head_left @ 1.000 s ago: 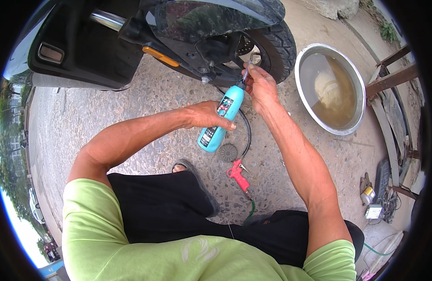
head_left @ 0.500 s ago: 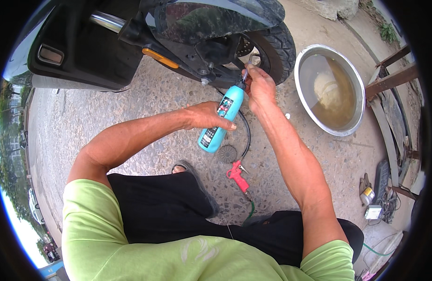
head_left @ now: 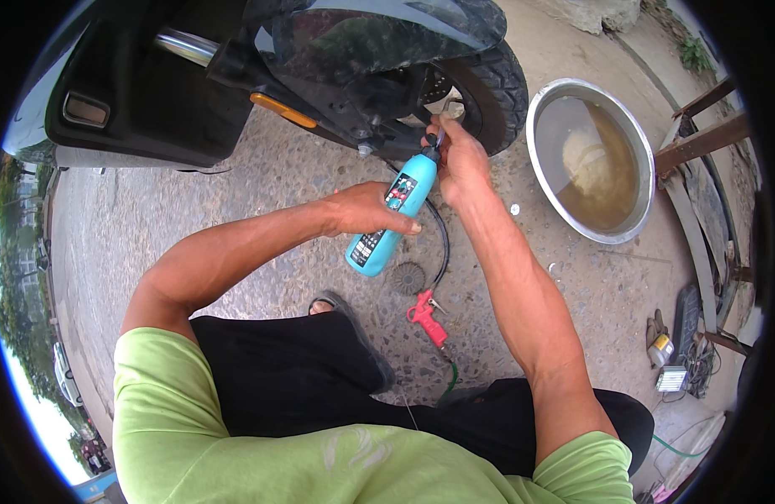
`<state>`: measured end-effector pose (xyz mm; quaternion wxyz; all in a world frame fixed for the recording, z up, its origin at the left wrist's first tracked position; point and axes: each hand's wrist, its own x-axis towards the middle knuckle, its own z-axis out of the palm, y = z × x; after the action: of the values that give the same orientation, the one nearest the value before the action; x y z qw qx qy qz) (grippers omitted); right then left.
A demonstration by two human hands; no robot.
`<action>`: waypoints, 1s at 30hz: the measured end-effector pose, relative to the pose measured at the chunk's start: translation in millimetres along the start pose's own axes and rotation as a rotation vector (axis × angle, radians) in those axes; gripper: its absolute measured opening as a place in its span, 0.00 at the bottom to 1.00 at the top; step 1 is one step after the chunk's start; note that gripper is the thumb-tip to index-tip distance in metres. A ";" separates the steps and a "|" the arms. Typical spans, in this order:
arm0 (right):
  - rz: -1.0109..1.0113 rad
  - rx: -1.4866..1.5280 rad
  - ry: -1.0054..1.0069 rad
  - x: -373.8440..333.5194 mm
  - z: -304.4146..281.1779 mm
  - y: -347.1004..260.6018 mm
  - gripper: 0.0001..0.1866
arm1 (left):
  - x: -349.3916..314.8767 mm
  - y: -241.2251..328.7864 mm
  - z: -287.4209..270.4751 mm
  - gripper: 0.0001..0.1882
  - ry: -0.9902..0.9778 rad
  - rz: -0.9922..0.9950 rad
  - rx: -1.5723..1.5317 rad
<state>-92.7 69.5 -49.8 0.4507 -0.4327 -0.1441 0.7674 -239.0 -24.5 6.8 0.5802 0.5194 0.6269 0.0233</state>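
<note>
My left hand (head_left: 366, 209) is wrapped round a turquoise plastic squeeze bottle (head_left: 393, 210) with a dark label. The bottle is tilted, its black cap toward the motor scooter's wheel (head_left: 498, 101). At the cap, my right hand (head_left: 463, 164) pinches a thin tube (head_left: 440, 138) coming off the bottle. Its fingertips are beside the wheel's rim and partly hide the tube's far end, so I cannot tell whether it touches the valve.
A red air gun (head_left: 426, 317) with a hose lies on the ground, near a round dark ribbed disc (head_left: 408, 278). At the right stands a metal basin (head_left: 532, 139) of cloudy water. An orange reflector (head_left: 282, 110) sits on the scooter's fork.
The bottle and both hands have shifted slightly left. My right fingers have closed in nearer the cap, and the tube that stuck up past them is now mostly hidden.
</note>
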 end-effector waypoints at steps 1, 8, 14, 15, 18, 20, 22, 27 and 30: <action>0.012 -0.026 -0.013 -3.3 -0.5 -1.5 0.13 | -2.1 2.6 0.3 0.30 0.014 -0.002 0.007; -0.046 0.032 -0.027 -3.7 7.3 5.1 0.12 | -0.7 -1.1 3.9 0.30 0.026 -0.001 -0.013; 0.007 0.196 -0.006 -2.4 17.4 5.7 0.11 | 0.8 -4.5 1.0 0.29 0.031 -0.016 -0.024; 0.008 0.194 -0.006 -1.5 18.0 5.7 0.11 | -0.1 -4.2 0.2 0.29 0.035 -0.012 -0.033; -0.004 0.183 -0.005 3.3 18.6 7.2 0.12 | -1.3 -1.7 -3.4 0.29 0.033 -0.026 -0.038; -0.032 0.176 -0.003 7.5 18.5 12.6 0.12 | -1.4 -2.7 -4.8 0.31 0.042 -0.036 -0.026; -0.054 0.198 0.002 7.3 19.6 17.1 0.12 | -1.8 -6.4 -4.9 0.34 0.066 -0.039 -0.005; -0.080 0.174 -0.008 7.5 13.0 17.9 0.13 | -10.4 10.0 -7.5 0.40 0.311 0.083 0.312; -0.085 0.191 -0.031 5.5 11.3 17.5 0.12 | -13.9 28.8 -14.7 0.35 0.474 0.349 0.362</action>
<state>-112.7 66.2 -56.8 0.5196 -0.3693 -0.0957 0.7646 -235.0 -12.2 39.6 0.3039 0.6936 0.6400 0.1306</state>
